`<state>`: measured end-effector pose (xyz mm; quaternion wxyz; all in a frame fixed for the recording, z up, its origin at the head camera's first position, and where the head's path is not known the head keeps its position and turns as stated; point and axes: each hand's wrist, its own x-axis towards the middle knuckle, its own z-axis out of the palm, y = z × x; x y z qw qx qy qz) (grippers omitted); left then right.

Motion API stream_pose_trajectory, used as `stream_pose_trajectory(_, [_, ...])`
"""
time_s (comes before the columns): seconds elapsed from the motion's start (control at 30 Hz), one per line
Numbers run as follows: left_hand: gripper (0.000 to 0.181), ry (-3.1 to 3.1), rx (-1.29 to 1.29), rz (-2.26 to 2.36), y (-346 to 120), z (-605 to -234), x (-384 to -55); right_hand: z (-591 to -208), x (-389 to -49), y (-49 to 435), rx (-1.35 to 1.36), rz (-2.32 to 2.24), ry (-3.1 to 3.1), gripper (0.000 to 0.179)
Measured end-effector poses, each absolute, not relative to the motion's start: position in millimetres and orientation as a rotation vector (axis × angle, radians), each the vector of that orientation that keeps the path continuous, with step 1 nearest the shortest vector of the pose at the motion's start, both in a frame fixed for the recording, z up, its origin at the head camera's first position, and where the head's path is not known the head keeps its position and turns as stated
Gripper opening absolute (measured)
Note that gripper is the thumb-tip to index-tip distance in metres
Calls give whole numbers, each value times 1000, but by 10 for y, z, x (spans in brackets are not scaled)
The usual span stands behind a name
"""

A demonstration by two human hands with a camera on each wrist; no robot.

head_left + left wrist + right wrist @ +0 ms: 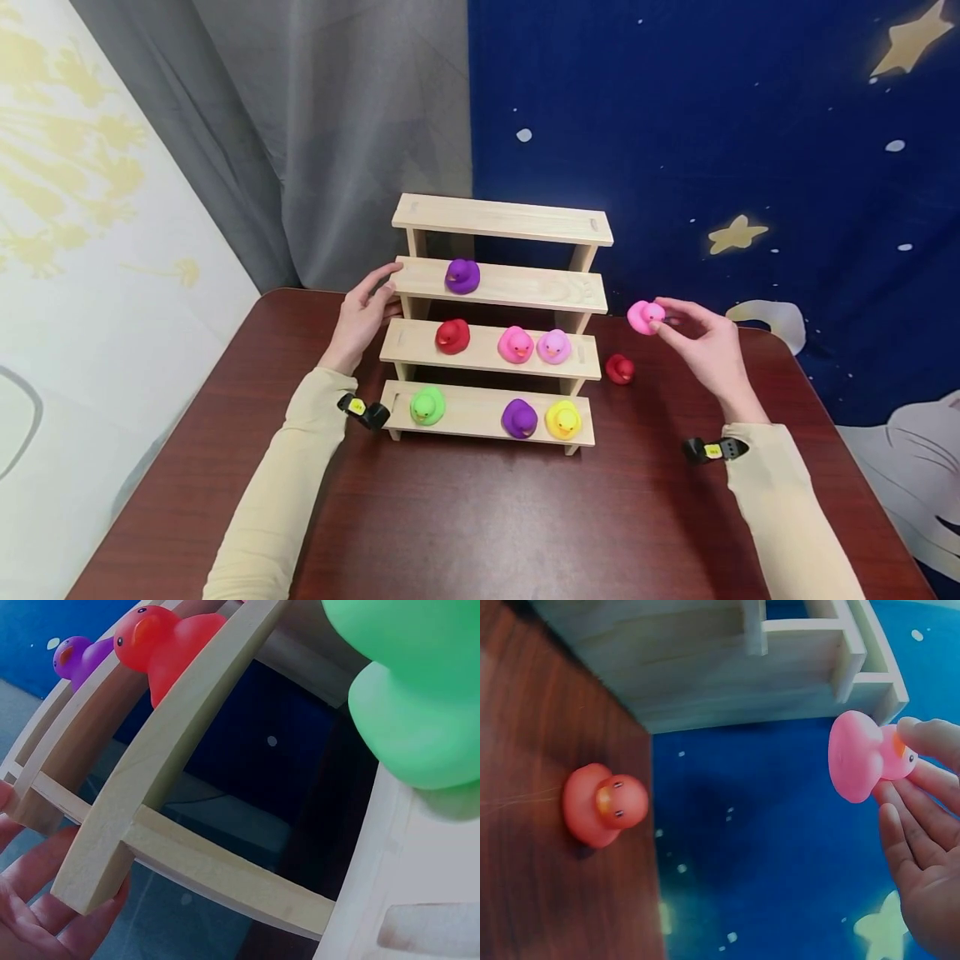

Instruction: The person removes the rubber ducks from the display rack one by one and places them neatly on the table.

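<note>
My right hand (701, 342) pinches a pink rubber duck (645, 317) between thumb and fingers, off the right side of a tiered wooden shelf (502, 215). In the right wrist view this pink duck (855, 757) is tipped sideways at the fingertips. My left hand (360, 321) grips the shelf's left end, at the second tier from the top; in the left wrist view its fingers (45, 862) bend about the board ends. Below the held duck, a red duck (620, 369) sits on the table beside the shelf.
A purple duck (462, 276) stands on the second tier from the top. One tier lower are a red duck (452, 336) and two pink ducks (516, 344). The lowest tier bears green (427, 406), purple (519, 418) and yellow ducks (563, 419). Curtains (375, 100) hang behind the table (465, 525).
</note>
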<state>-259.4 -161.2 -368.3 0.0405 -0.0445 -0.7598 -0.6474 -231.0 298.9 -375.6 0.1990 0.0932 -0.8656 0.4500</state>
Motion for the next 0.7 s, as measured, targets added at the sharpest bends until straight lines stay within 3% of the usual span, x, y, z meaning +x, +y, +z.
stream_pose_trajectory(0.43, [40,-2325,-131,-2000,-1614,-3675,-2594,-3994,-2183,2959,291,1280,-2440,32])
stream_pose_trajectory(0.7, [40,-2321,-125,-1997,-1622,-3709,-2619,-4389,-2276,3155,246,1354,-2430,34])
